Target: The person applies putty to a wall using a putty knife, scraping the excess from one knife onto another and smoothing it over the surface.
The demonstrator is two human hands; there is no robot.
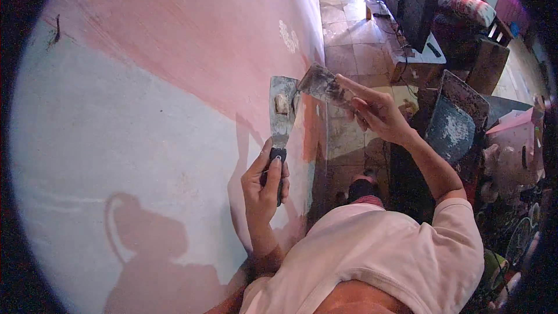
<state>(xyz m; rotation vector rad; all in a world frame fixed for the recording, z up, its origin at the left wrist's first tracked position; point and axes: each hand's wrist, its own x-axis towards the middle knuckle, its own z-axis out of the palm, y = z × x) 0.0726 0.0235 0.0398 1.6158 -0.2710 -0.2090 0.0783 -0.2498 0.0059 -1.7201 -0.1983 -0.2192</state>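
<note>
My left hand [261, 189] is closed around the black handle of a putty knife [281, 131], its blade pointing up. A pale lump of filler [281, 104] sits on that blade. My right hand [378, 110] grips a second, wide scraper [321, 84], its blade smeared with dried grey material. The scraper's edge meets or nearly meets the upper right edge of the putty knife; I cannot tell whether they touch. Just left of both tools is a wall [151, 134], pink above and whitish below, with a pale patch [288, 36] on the pink part.
A dark screen [408, 6] stands on a low table [430, 58] at the far right. Nearer, a dark board with a white-smeared grey sheet [452, 131] leans beside a pinkish plastic container [514, 134]. Tiled floor [343, 52] runs along the wall. A hook-like piece [57, 28] sticks out at far left.
</note>
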